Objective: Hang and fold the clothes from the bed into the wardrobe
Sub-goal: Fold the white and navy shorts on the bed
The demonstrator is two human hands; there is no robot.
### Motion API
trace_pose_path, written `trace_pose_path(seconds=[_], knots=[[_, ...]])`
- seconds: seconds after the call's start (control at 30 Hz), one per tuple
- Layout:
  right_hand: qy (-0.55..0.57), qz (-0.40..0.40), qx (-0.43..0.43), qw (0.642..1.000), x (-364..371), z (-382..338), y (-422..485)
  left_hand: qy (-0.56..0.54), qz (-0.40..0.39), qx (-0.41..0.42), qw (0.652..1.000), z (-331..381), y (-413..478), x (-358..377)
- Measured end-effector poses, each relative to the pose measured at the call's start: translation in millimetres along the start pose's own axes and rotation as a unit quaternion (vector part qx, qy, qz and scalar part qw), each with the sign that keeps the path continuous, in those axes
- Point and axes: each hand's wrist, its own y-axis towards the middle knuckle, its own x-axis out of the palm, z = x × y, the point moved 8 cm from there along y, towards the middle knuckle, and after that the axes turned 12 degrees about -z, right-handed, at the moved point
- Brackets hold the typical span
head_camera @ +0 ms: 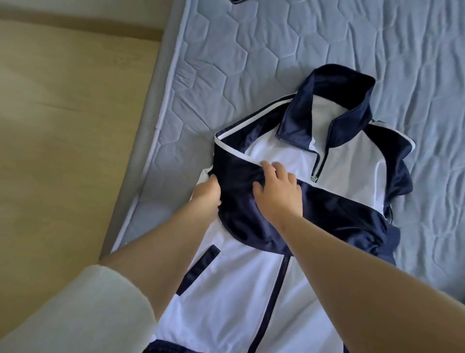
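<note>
We see the fingers point(274, 167) of the right hand point(276, 191) spread and nearly straight, lying flat on the navy sleeve point(241, 181) that is folded across the chest of one navy-and-white track jacket point(339, 161). At 9 o'clock from it, the left hand point(206, 194) has its fingers tucked under the sleeve's fold and holds that edge. We count two bare forearms, the left with a cream cuff point(83, 310) pushed up. The jacket lies front-up on the mattress, its zip partly open and its collar point(337, 83) pointing toward 1 o'clock. The one pale blue quilted mattress point(239, 50) has no sheet. Wooden floor point(63, 126) runs along it at 9 o'clock, and one dark scrap point(237, 1) shows at 12 o'clock.
</note>
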Motion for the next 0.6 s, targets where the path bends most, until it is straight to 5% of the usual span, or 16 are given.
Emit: trace_pose_path(seconds=[0.1,0.2,0.3,0.43,0.6], knots=[[-0.010,-0.043,0.009,0.999,1,-9,30,-0.050,0.010,0.003,0.999,0,14,0],[-0.026,-0.077,0.008,0.997,7,-16,45,-0.168,-0.116,0.025,0.979,6,13,23],[0.053,-0.007,0.003,0.999,-8,-10,46,-0.192,-0.201,0.043,0.960,30,4,32],[0.166,0.075,0.087,0.980,-33,29,35,-0.317,-0.199,0.100,0.922,48,6,6],[0.130,0.023,0.094,0.987,-32,40,32,-0.399,-0.159,0.105,0.897,30,10,-5]])
